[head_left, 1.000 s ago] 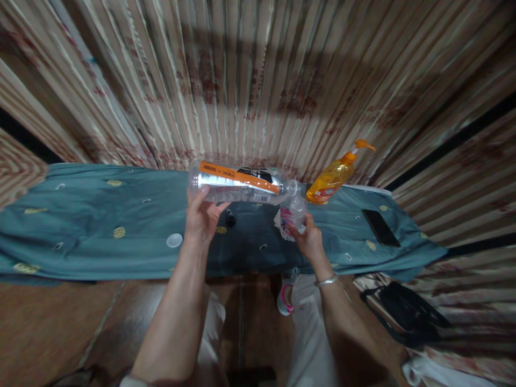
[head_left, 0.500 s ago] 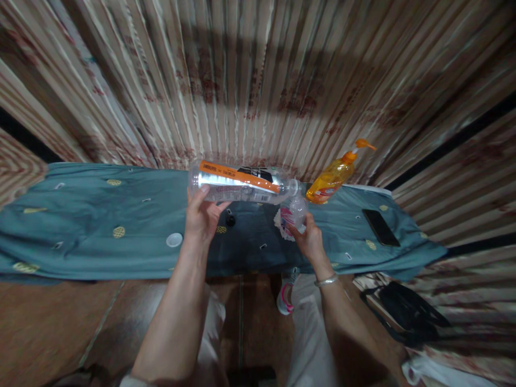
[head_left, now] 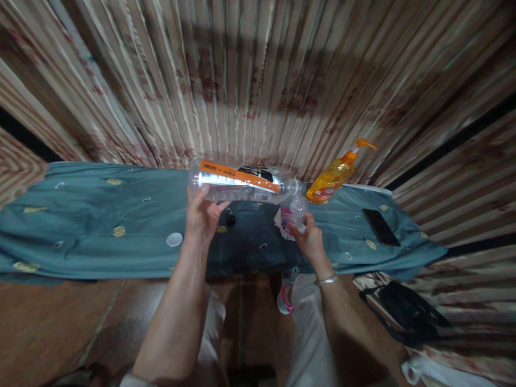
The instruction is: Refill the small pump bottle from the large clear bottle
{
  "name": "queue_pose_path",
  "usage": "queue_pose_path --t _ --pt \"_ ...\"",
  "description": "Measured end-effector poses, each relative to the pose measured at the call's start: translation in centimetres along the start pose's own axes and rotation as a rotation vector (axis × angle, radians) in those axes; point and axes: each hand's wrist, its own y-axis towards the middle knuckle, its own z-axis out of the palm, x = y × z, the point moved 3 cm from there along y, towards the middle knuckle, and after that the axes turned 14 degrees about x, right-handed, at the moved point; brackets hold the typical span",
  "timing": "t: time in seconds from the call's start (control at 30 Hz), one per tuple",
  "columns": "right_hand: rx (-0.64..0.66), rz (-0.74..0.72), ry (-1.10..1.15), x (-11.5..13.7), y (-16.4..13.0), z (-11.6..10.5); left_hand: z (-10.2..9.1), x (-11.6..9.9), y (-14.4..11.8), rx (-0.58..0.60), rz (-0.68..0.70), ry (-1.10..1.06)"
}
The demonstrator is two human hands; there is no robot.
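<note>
My left hand (head_left: pixel 203 215) is closed round the base end of a large clear plastic bottle (head_left: pixel 237 180) with an orange and black label. The bottle lies nearly level in the air, its mouth pointing right and tipped slightly down. Its neck meets the top of a small clear bottle (head_left: pixel 297 208) with a pink label, which stands upright. My right hand (head_left: pixel 308 236) grips that small bottle from the right. Beneath it, a white lacy-edged piece (head_left: pixel 278 219) shows on the cloth. Whether liquid passes between the bottles I cannot tell.
An orange pump bottle (head_left: pixel 330 180) stands behind my right hand. A dark phone (head_left: pixel 380 227) lies at the right on the green cloth (head_left: pixel 88 215). A white lid (head_left: pixel 174 239) and a black cap (head_left: pixel 230 220) lie nearer the left. A curtain (head_left: pixel 242 80) rises behind, and a black bag (head_left: pixel 407 309) sits lower right.
</note>
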Motion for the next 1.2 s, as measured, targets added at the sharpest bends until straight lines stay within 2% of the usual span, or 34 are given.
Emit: queue_pose_path --t 0.2,0.6,1.2 --pt "-0.012 -0.039 0.003 0.00 -0.12 0.03 0.18 -0.08 -0.03 -0.005 0.002 0.011" --pt "-0.012 0.005 -0.003 -0.22 0.00 0.05 0.07 -0.01 -0.01 -0.008 0.003 0.002" --pt "-0.038 -0.037 -0.018 -0.35 0.05 0.24 -0.27 0.18 0.18 0.022 0.006 -0.002"
